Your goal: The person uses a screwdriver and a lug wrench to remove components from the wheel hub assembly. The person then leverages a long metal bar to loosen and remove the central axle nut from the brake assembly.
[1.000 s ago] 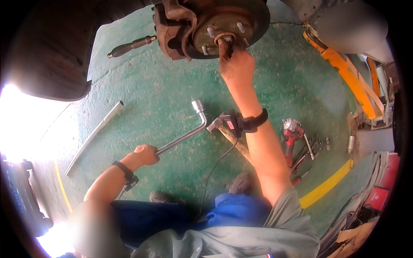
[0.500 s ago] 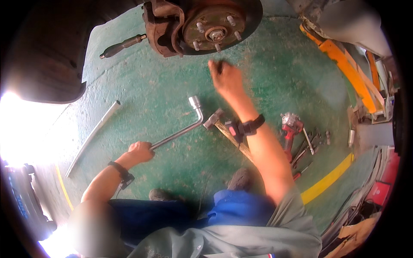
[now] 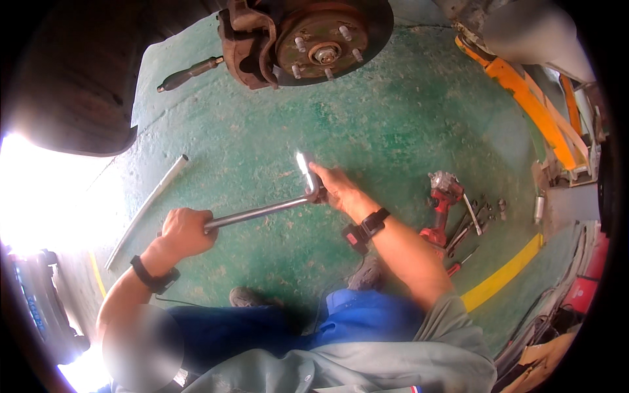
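An L-shaped lug wrench (image 3: pixel 259 213) with a shiny socket end is held between my two hands above the floor. My left hand (image 3: pixel 188 230) is closed round the end of its long shaft. My right hand (image 3: pixel 337 188) grips it at the bend, with the thumb along the short socket arm; the other fingers are partly hidden. Farther off, a rusty brake disc (image 3: pixel 321 49) with bare wheel studs and a brake caliper (image 3: pixel 247 46) hang above the floor, apart from both hands.
On the green floor (image 3: pixel 262 131) lie a metal pipe (image 3: pixel 147 209) at left and a red power tool (image 3: pixel 442 203) with several hand tools at right. A yellow-orange metal arm (image 3: pixel 531 101) stands far right. A dark fender (image 3: pixel 72 98) overhangs the far left.
My right hand came back from below the disc and took hold of the wrench's bend. My left hand moved slightly left and up with the shaft. The hammer is no longer visible.
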A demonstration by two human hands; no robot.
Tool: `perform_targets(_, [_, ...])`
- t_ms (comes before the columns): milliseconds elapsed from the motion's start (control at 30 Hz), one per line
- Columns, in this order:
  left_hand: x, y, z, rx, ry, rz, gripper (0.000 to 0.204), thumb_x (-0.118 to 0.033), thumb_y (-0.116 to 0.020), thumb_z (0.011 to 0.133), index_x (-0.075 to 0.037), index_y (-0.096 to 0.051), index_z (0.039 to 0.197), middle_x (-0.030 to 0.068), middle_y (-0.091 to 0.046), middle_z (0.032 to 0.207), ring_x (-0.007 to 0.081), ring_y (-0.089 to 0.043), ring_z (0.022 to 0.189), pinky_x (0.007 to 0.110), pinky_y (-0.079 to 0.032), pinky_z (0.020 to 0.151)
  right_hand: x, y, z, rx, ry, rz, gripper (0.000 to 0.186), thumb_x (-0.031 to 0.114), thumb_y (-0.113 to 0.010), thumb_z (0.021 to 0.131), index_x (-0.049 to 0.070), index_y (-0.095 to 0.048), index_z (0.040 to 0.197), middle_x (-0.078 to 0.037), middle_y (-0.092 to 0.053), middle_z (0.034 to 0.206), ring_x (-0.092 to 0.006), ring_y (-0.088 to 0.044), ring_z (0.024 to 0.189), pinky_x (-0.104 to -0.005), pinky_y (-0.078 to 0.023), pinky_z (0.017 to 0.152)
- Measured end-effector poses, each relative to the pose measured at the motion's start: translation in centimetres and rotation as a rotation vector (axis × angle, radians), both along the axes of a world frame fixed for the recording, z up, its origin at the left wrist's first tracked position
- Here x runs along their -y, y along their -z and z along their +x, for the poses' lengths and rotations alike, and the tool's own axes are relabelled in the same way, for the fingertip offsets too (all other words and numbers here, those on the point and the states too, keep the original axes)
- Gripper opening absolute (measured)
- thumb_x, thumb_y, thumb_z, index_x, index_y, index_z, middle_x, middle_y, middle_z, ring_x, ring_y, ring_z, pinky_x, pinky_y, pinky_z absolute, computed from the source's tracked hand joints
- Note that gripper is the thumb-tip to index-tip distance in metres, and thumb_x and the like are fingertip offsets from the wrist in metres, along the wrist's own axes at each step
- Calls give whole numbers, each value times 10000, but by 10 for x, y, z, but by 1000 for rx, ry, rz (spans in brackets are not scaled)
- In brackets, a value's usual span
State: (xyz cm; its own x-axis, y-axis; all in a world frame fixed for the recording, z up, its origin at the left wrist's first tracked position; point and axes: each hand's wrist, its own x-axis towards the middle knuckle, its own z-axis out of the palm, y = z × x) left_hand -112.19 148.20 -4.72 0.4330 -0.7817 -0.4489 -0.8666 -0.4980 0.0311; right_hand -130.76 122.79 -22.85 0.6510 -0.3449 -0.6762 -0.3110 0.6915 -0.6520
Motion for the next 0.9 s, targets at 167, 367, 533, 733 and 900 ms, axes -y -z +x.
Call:
perform_targets(167, [18, -56, -13, 213, 151, -165, 150, -205, -674, 719, -86, -583, 721, 131, -597, 623, 353, -602, 595, 470, -461, 568, 9, -47, 8, 211, 315, 242, 271, 303, -615, 933, 47, -529, 913, -28, -529, 692, -126, -504, 537, -301, -450, 499])
perform_targets(367, [42, -141, -36, 740, 336, -513, 270, -113, -753, 646, -95, -634, 887, 68, -585, 759, 270, -561, 665, 384, -434, 621, 43, -122, 19, 526, 483, 17, 285, 299, -604, 960, 30, -522, 908, -3, -492, 706, -71, -438, 558, -262, -426, 545])
perform_targets(533, [54, -200, -63, 1057, 670, -634, 397, -66, -769, 620, -50, -706, 1011, 91, -657, 883, 245, -628, 775, 357, -493, 709, 58, -146, 24, 748, 443, 116, 323, 304, -586, 975, -14, -528, 981, -9, -507, 762, -46, -435, 598, -234, -417, 563])
perform_targets(733, [68, -234, -37, 1226, 810, -648, 381, -17, -676, 759, -65, -669, 1137, 141, -659, 1095, 291, -652, 989, 366, -533, 839, 69, -161, 24, 778, 488, 236, 297, 287, -572, 983, -3, -519, 1013, -21, -508, 770, -49, -443, 615, -213, -419, 577])
perform_targets(900, [100, -279, 20, 922, 694, -764, 455, 29, -510, 905, -30, -500, 1356, 187, -601, 1262, 323, -619, 1126, 418, -517, 945, 68, -157, 45, 868, 423, 404, 243, 299, -536, 999, 74, -516, 910, 1, -515, 739, -53, -477, 657, -227, -424, 606])
